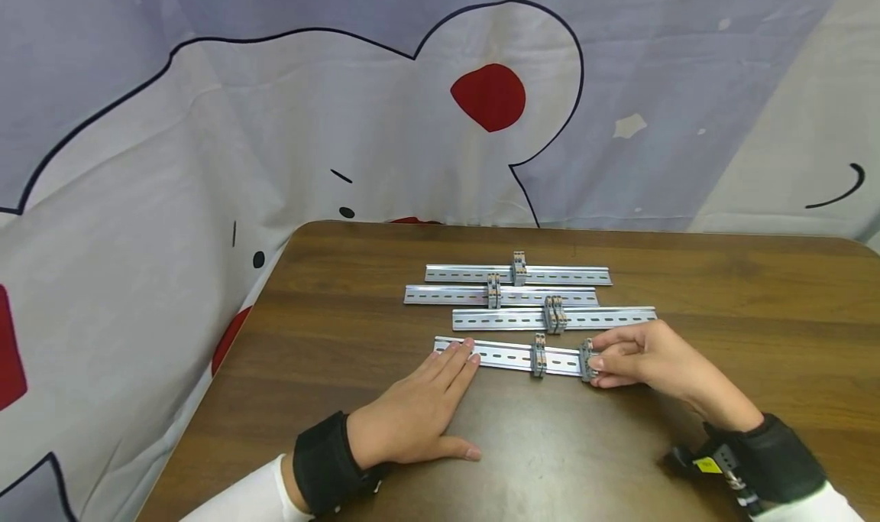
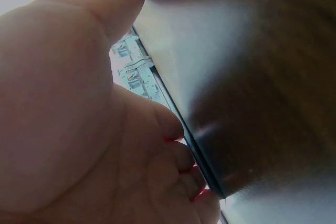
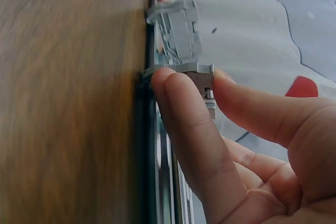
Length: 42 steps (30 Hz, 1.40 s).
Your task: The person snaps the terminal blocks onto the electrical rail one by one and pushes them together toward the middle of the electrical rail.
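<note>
Across the table lies the front metal DIN rail (image 1: 507, 355), slightly slanted. My left hand (image 1: 412, 419) lies with straight fingers, their tips resting on the rail's left end. Near the rail's right end, my right hand (image 1: 656, 361) pinches a grey terminal block (image 1: 587, 360) between thumb and fingers. The right wrist view shows that block (image 3: 202, 81) against the rail; whether it is fully clipped on cannot be seen. Another grey terminal block (image 1: 539, 355) sits on the same rail between both hands. The left palm (image 2: 63, 114) hides most of the rail in the left wrist view.
Behind the front rail lie a nearer rail (image 1: 495, 320), a middle rail (image 1: 447, 296) and a far rail (image 1: 467, 274), roughly parallel. Each carries grey terminal blocks (image 1: 554, 314). The brown wooden table (image 1: 344, 277) ends at a printed curtain (image 1: 385, 124).
</note>
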### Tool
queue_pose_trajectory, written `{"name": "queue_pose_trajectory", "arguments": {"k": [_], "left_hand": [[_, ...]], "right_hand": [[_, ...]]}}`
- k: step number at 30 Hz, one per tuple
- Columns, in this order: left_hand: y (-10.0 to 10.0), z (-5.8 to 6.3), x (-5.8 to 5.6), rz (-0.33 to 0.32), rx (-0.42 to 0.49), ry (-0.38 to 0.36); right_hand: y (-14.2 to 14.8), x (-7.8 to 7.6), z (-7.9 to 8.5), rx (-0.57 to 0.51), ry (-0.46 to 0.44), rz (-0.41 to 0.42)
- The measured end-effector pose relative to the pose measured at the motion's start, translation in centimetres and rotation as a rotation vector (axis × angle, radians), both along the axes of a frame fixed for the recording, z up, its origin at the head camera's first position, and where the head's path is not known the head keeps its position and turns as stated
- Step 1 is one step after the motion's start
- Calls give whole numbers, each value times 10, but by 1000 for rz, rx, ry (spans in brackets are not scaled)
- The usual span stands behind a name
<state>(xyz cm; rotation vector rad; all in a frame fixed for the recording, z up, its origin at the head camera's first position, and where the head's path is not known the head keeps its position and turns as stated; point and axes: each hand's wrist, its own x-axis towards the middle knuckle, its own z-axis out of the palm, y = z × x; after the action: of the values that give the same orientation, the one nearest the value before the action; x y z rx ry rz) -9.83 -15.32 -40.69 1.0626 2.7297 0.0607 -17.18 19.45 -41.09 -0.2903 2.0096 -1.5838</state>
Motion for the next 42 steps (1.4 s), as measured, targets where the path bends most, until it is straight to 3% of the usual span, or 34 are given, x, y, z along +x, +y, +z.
{"name": "queue_pose_trajectory", "arguments": {"k": [20, 32, 42], "left_hand": [[1, 0, 0, -9, -1, 26], [0, 0, 1, -9, -6, 19], [0, 1, 1, -4, -9, -1]], "right_hand": [[-42, 1, -7, -45, 39, 6], [-47, 1, -13, -62, 4, -22], [-50, 2, -18, -54, 28, -25]]}}
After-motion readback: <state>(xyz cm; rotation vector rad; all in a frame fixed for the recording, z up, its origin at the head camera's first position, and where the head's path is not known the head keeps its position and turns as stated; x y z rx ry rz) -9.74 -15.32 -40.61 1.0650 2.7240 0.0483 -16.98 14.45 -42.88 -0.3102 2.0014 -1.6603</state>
